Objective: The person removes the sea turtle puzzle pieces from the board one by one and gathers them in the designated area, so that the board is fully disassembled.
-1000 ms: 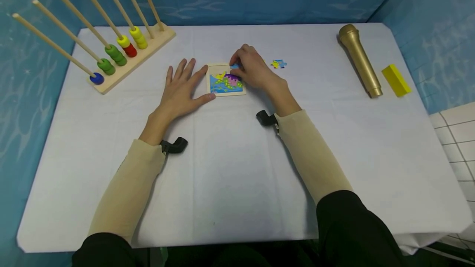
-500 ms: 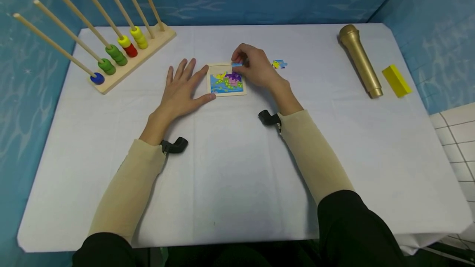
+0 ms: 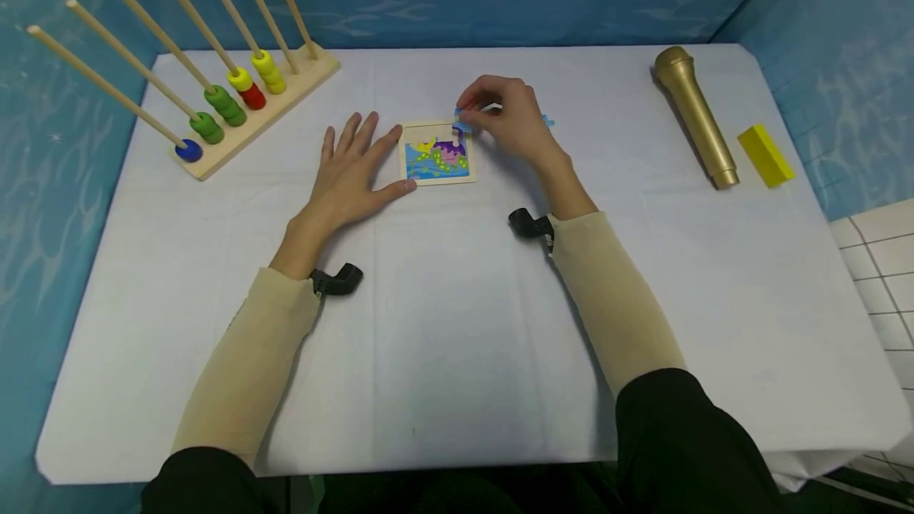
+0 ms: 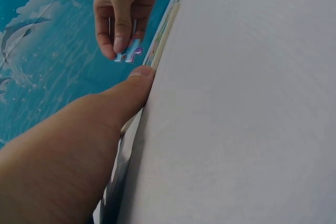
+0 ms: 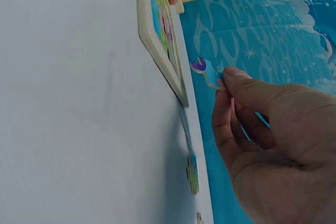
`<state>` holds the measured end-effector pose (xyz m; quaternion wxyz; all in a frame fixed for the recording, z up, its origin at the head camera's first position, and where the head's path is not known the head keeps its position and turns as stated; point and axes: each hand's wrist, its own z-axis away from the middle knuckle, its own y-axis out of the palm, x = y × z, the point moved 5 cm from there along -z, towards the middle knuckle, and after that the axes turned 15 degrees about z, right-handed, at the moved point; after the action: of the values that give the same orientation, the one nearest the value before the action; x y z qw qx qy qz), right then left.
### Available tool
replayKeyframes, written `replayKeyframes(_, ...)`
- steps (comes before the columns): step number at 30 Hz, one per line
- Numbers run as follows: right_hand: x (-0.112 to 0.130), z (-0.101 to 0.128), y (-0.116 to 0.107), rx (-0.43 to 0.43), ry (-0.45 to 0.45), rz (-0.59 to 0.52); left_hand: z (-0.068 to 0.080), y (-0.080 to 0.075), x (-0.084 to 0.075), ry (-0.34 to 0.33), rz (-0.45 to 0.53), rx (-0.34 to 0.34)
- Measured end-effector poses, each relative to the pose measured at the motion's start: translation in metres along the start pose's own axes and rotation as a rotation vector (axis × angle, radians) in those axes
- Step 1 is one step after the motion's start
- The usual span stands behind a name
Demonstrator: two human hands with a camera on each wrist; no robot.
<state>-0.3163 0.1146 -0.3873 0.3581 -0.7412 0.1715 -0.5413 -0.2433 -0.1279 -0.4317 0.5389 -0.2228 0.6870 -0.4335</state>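
A small wooden jigsaw tray [image 3: 474,169] with a partly filled colourful picture lies on the table. My left hand [image 3: 347,174] rests at its left side with fingers spread, the thumb and index finger touching the frame. Above the tray's upper right corner, my right hand [image 3: 510,119] pinches a light blue puzzle piece with a purple patch [image 5: 208,72] between thumb and fingers. That puzzle piece [image 4: 128,53] hangs clear of the tray in the left wrist view. A loose puzzle piece [image 3: 548,120] lies on the cloth, mostly hidden behind my right hand.
A wooden bead abacus [image 3: 264,121] with upright rods stands at the back left. Toward the right lie a gold microphone [image 3: 695,117] and a yellow block [image 3: 766,155]. White cloth [image 3: 443,324] covers the table, with blue patterned walls behind.
My right hand has lifted the puzzle piece off the tray's upper right corner and moved slightly right, now covering most of the loose piece. My left hand has stayed put.
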Motion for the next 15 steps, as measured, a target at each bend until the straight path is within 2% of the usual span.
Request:
replayKeyframes(7,-0.023,0.008,-0.023,-0.027,0.082,0.022,0.001,-0.001,-0.001,0.005,-0.003,0.000)
replayKeyframes(12,-0.042,0.016,-0.044,-0.048,0.108,0.073,0.001,-0.002,-0.002,0.007,0.003,0.003)
replayKeyframes(15,-0.045,0.026,-0.060,-0.072,0.122,0.069,0.001,-0.001,-0.002,0.009,0.005,0.002)
